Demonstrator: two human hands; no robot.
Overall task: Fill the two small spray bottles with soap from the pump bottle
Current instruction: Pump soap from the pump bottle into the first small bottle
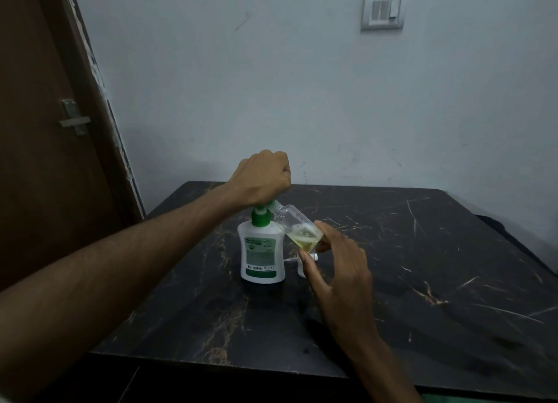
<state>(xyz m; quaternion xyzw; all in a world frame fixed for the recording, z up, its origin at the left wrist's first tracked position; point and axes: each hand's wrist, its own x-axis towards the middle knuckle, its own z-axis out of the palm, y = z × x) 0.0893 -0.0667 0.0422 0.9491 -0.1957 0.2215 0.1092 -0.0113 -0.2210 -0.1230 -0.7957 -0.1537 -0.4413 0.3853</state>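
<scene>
A white pump bottle (262,248) with a green pump head stands upright on the dark marble table (422,266). My left hand (262,177) sits curled on top of the pump head, covering it. My right hand (338,269) holds a small clear spray bottle (297,226) tilted, its open mouth against the green nozzle. Yellowish soap has pooled in its lower end. A white spray part (302,265) lies on the table behind my right fingers, mostly hidden. I cannot make out a second spray bottle.
The table stands against a pale wall, with a brown door (45,131) at the left. A switch plate (383,8) is high on the wall. The table's front edge runs near my forearms.
</scene>
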